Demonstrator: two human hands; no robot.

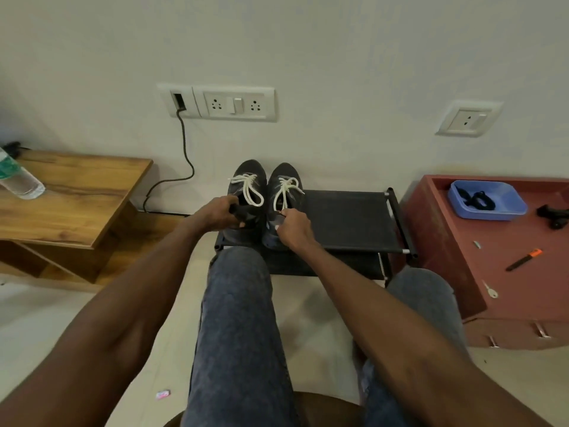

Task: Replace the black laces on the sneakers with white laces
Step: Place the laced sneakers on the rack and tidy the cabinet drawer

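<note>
Step in hand: by the look of it, final squaring-up of the pair; both sneakers already carry tied white laces (251, 189).
Left hand (215, 215): fingers curled round the heel collar of the left sneaker (246, 198).
Right hand (292, 228): pinches the heel edge of the right sneaker (284, 201).
Doing it well: keep the heels level and nudge gently, so the bows stay tied and the shoes stay side by side.
Location: on the top shelf of the black shoe rack (348, 217), at its left end, against the wall.
Pointing: toes toward the wall, heels toward the person; long axes parallel, running away from the camera.
Old laces: what look like black laces (475, 200) lie in the blue tray (505, 208).
</note>
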